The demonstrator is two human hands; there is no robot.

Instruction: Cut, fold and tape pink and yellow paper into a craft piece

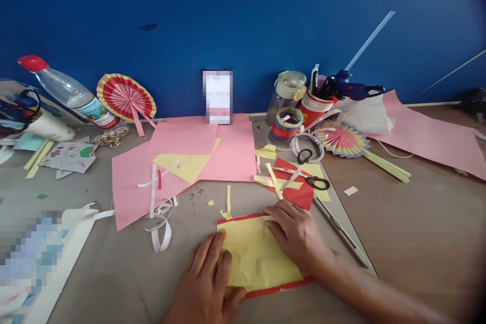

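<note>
A yellow sheet of paper [254, 255] with red strips along its top and bottom edges lies in front of me on the table. My left hand [208, 273] rests over its left edge, fingers apart and thumb near the lower corner. Across the upper right of the sheet lies my right hand [299, 235], its fingertips touching the red top border and its thumb on the yellow face. Just beyond that hand are red paper [299, 195] and scissors [304, 174] with black handles. A grey utility knife [341, 233] lies to its right.
Pink sheets [235, 157] and white strips [161, 233] spread behind the work. A phone [217, 96] leans on the blue wall. Paper fans [127, 96], a tilted bottle [72, 91], a tape roll [308, 147], a jar [285, 124] and a tool-filled red cup [313, 109] stand around.
</note>
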